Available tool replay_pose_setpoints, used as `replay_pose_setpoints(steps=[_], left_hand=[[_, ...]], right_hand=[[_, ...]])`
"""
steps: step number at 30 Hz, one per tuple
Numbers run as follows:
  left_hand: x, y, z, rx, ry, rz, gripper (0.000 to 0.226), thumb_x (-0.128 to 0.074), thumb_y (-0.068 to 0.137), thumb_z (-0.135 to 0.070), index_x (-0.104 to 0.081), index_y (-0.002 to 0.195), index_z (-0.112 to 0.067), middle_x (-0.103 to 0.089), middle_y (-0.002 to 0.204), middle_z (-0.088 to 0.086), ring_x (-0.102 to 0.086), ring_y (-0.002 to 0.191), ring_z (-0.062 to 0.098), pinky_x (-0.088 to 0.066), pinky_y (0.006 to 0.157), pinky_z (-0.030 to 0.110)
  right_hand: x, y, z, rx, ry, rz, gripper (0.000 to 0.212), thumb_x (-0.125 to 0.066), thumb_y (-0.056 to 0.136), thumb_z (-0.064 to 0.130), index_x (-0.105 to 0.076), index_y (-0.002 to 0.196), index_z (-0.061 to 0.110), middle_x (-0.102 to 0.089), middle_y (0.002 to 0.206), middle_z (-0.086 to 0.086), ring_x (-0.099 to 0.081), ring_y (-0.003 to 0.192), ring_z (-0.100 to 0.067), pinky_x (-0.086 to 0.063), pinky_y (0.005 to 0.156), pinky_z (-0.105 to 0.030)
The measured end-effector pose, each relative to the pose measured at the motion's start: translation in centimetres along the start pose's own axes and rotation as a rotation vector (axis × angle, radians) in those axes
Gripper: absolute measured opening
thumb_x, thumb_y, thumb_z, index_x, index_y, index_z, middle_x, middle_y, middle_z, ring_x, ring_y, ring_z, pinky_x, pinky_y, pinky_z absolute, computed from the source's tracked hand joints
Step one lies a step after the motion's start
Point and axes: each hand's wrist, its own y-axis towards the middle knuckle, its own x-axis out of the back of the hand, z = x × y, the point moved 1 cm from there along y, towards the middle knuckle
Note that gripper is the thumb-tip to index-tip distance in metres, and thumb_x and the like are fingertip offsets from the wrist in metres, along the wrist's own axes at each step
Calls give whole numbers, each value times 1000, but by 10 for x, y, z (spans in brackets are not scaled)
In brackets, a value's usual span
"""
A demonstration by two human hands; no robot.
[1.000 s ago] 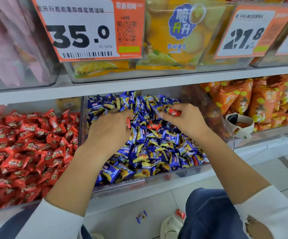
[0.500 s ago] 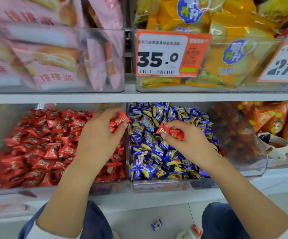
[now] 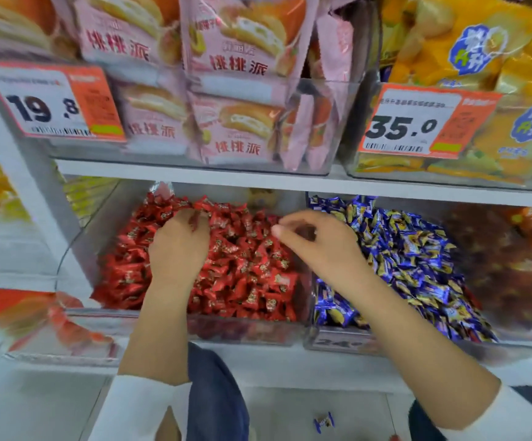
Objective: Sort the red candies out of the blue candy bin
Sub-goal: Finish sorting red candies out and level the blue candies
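Note:
A clear bin (image 3: 77, 249) holds a heap of red candies (image 3: 245, 259). To its right, a second clear bin (image 3: 338, 340) is heaped with blue candies (image 3: 417, 259). My left hand (image 3: 178, 246) lies on the back of the red heap with its fingers curled down, and a red wrapper shows between them. My right hand (image 3: 315, 243) hovers over the divide between the two bins, reaching left over the red heap. Its thumb and forefinger are apart, and blur hides whether a candy is under the palm.
Pink cake packs (image 3: 236, 128) and yellow snack bags (image 3: 468, 58) fill bins on the shelf above, behind price tags 19.8 (image 3: 51, 103) and 35.0 (image 3: 417, 122). A blue candy (image 3: 323, 421) lies on the floor between my knees. A dark snack bin (image 3: 506, 265) stands further right.
Both hands carried red candies leftward from the blue bin to the red bin. The left hand has dropped onto the red heap, and the right hand's pinch has loosened. The view swung left.

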Motion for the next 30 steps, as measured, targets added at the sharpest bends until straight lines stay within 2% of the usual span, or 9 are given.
replay_pose_setpoints(steps=[4,7,12,16,18,23,26,28,30], left_hand=[[-14,-10,-16,-96,-40,102,21,-52,91,-21,-68,105,-17,-69,105,15,-61,101,35,-45,86,36],[-33,-29,-43,-263,-23,158,23,-56,90,-19,-68,109,-19,-71,106,6,-64,100,28,-46,85,32],[-68,-61,-102,-629,1,138,18,-58,88,-15,-71,98,-22,-69,84,0,-60,76,26,-46,73,34],[-97,-96,-155,-940,64,169,26,-46,88,-27,-70,96,-23,-69,92,-6,-62,91,21,-43,84,33],[-121,-115,-182,-1019,70,413,24,-47,94,-28,-67,107,-26,-67,106,-9,-59,100,15,-39,88,26],[-216,-144,-227,-1238,253,907,31,-58,90,-32,-61,121,-26,-60,123,-7,-52,114,15,-43,94,31],[-259,-149,-234,-1337,356,1101,40,-60,78,-24,-64,117,-27,-63,119,-3,-55,110,23,-48,89,38],[-276,-151,-231,-1473,492,1112,37,-59,78,-16,-65,113,-26,-63,117,-3,-52,110,25,-46,90,39],[-284,-152,-227,-1707,609,958,29,-61,83,-16,-65,111,-24,-59,119,-2,-47,111,25,-38,94,36]], right_hand=[[52,-21,-57,-116,-99,-50,9,-60,90,30,-69,94,29,-68,89,13,-61,87,-3,-42,73,-13],[99,-42,-112,-245,-272,-94,12,-61,90,29,-71,96,26,-71,91,7,-64,88,-11,-41,70,-20],[174,-87,-158,-351,-318,-420,11,-60,90,27,-70,94,24,-71,83,1,-65,79,-18,-47,67,-30],[209,-123,-178,-394,-356,-590,14,-59,90,26,-69,93,18,-68,79,-4,-63,76,-24,-46,63,-33],[218,-134,-188,-443,-397,-568,20,-59,89,34,-68,86,17,-67,74,-5,-59,70,-28,-43,58,-34],[217,-135,-202,-522,-414,-390,40,-48,87,60,-61,72,25,-52,56,4,-53,64,-22,-32,50,-30],[209,-132,-204,-479,-461,-330,34,-53,89,51,-62,80,20,-64,69,-4,-59,73,-26,-36,54,-30],[208,-129,-205,-470,-496,-312,27,-55,91,41,-61,85,15,-68,80,-10,-62,82,-31,-38,59,-30],[210,-127,-206,-472,-507,-293,26,-54,92,36,-60,86,12,-66,80,-13,-61,83,-33,-36,60,-30]])
